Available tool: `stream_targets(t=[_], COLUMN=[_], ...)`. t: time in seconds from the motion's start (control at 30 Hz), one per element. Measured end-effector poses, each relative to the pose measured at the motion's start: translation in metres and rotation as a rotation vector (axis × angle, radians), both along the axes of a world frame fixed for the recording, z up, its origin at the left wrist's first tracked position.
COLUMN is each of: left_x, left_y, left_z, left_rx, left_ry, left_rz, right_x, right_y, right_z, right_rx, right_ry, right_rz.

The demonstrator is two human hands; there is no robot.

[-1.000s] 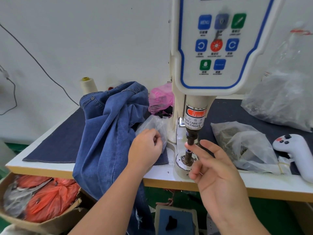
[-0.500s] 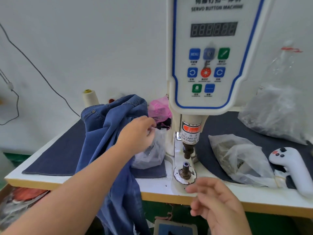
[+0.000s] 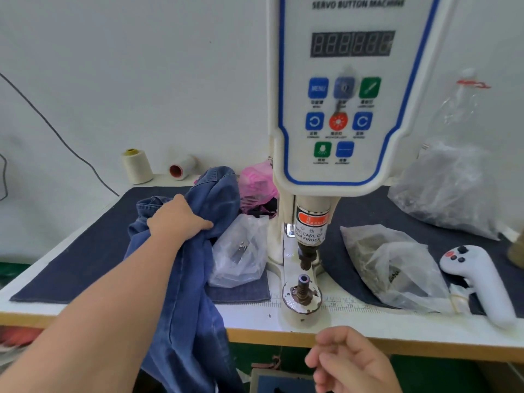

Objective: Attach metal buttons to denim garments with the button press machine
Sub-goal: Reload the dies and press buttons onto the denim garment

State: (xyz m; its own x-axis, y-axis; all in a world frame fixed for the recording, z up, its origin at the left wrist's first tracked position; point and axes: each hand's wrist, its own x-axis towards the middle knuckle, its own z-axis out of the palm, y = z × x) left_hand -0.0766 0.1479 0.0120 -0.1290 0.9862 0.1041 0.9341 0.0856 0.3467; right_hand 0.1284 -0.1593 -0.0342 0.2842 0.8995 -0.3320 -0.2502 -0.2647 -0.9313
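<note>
The biggest thing I see is the button press machine (image 3: 351, 109), its white head with the blue-edged control panel filling the upper centre and right of the frame, the column running down to the lower die (image 3: 302, 290) on its round base at centre. Nothing lies between the upper punch and that die. The surface (image 3: 411, 334) spreads across the middle of the frame, white with a wooden front edge, and a dark blue mat (image 3: 85, 251) covers much of it.

The denim garment (image 3: 195, 279) is bunched at centre left, its upper part heaped on the mat and the rest hanging over the front edge towards the bottom of the frame. My left hand (image 3: 177, 219) lies on top of the heap, fingers curled into the cloth and gripping a fold. My right hand (image 3: 348, 361) sits low at the bottom centre, below the surface edge, fingers loosely curled; I see nothing in it.

At the right a large clear bag (image 3: 448, 191) leans by the wall, with a smaller clear bag (image 3: 394, 268) in front of it. Another clear bag (image 3: 241, 251) sits just left of the machine column, touching the denim, with a pink bag (image 3: 256, 182) behind. A white handheld controller (image 3: 482, 285) lies at the far right. Two thread spools (image 3: 137, 165) stand by the wall at upper left.
</note>
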Motion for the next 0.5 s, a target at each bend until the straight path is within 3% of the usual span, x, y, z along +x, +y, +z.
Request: stream_targets(t=[0.1,0.3,0.37,0.5], left_x=[-0.009,-0.046,-0.054,-0.053], left_y=[-0.008,-0.060,-0.091,-0.167], left_z=[0.006,0.062,0.082,0.106], left_rx=[0.169,0.506,0.538,0.518], left_ry=[-0.136,-0.635,-0.677,-0.578], left_rz=[-0.006,-0.019,-0.125,-0.288], right_x=[0.000,-0.001,-0.005,-0.020], right_y=[-0.001,-0.007,-0.009,-0.015], right_z=[0.000,0.005,0.009,0.038], right_rx=[0.010,0.062,0.096,0.286], right_ry=[-0.011,-0.012,0.025,0.021], right_rz=[-0.004,0.018,0.040,0.189])
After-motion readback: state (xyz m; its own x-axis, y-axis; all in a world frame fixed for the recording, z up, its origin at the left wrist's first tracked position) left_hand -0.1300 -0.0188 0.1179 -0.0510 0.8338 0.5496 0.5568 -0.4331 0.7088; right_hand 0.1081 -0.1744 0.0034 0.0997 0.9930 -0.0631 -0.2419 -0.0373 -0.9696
